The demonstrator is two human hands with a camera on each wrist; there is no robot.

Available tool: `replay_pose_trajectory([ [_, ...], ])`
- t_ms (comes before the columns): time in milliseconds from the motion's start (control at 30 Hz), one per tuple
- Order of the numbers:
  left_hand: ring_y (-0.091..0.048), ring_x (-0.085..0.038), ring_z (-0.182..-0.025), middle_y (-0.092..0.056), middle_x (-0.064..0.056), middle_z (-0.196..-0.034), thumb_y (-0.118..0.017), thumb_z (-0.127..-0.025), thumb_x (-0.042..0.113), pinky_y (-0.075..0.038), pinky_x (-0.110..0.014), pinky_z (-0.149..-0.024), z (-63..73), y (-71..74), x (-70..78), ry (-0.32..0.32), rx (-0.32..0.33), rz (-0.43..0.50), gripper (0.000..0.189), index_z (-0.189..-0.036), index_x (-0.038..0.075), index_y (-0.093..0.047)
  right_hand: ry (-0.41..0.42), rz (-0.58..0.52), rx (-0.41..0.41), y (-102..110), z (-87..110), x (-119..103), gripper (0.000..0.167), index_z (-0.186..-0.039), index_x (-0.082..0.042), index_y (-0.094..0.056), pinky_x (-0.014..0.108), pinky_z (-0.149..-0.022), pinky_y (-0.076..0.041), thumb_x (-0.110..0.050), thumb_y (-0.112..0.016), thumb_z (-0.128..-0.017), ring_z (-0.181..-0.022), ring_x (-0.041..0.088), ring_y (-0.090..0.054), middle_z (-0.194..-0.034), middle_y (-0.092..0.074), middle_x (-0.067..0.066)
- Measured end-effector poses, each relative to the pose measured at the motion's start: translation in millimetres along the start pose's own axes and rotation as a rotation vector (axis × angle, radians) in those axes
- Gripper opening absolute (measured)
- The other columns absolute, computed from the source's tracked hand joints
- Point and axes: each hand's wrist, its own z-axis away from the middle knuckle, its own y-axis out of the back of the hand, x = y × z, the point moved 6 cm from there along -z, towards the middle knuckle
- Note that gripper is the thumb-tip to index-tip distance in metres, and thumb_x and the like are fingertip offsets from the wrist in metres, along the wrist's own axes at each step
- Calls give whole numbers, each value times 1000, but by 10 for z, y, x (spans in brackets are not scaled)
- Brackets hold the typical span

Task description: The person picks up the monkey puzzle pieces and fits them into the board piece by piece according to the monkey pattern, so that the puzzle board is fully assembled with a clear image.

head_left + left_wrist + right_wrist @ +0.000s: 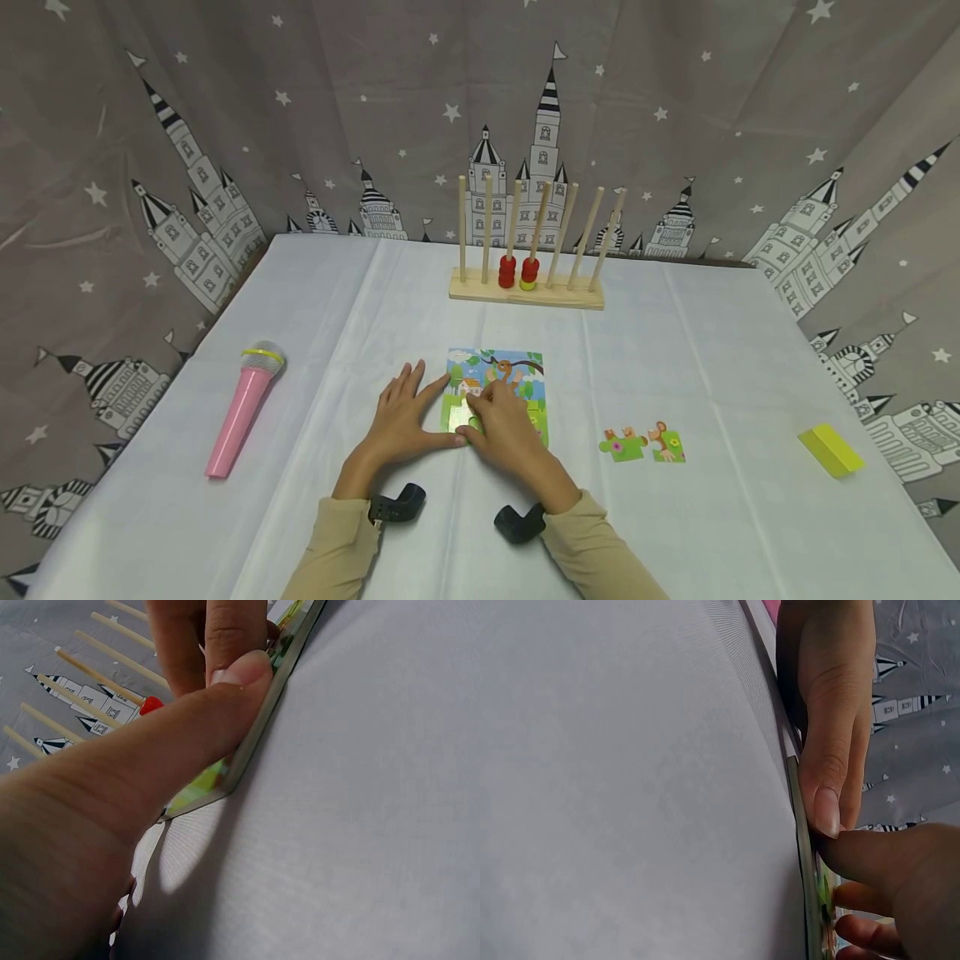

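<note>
A square picture puzzle point(534, 387) lies on the white table, showing a bird on a branch, a house and green ground. Spread beside its left edge is my left hand point(401, 421), its thumb point(247, 671) touching the front left edge. My right hand point(506, 425) reaches over the puzzle's lower part. Its thumb and forefinger pinch a green puzzle piece point(474, 423), which they mostly cover. In the right wrist view the two thumbs meet at the puzzle's edge point(802, 825). Two loose pieces, one green with a flower point(624, 447) and one with a monkey point(667, 443), lie to the right.
A pink toy microphone point(242, 417) lies at the left. Behind the puzzle stands a wooden peg rack point(480, 292) with several red beads and a yellow one. A yellow block point(831, 450) sits at the far right. Grey castle-print cloth point(337, 83) hangs around the table.
</note>
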Motion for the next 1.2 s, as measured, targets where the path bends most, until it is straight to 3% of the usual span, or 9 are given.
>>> replay_pose_trajectory([
  [567, -6, -39, -140, -14, -20, -151, -70, -62, 60, -10, -57, -110, 1, -11, -13, -3, 7, -10, 92, -140, 22, -37, 32, 42, 11, 22, 31, -21, 37, -112, -12, -66, 28, -69, -38, -33, -66, -81, -91, 18, -48, -99, -54, 6],
  [900, -8, -39, -140, -16, -21, -150, -70, -62, 60, -11, -58, -110, 5, 3, 9, -10, 16, -4, 92, -139, 21, -37, 19, 7, 16, 25, 49, 1, 37, -113, -12, -65, 28, -70, -38, -30, -66, -81, -93, 18, -48, -100, -53, 4],
  [1200, -6, -39, -140, -14, -20, -151, -70, -63, 60, -10, -57, -110, 6, -6, -10, -1, 5, -2, 93, -140, 21, -36, 31, -31, 62, 69, 66, 72, 27, -103, -11, -69, 33, -73, -42, -24, -69, -79, -89, 18, -51, -96, -57, 3],
])
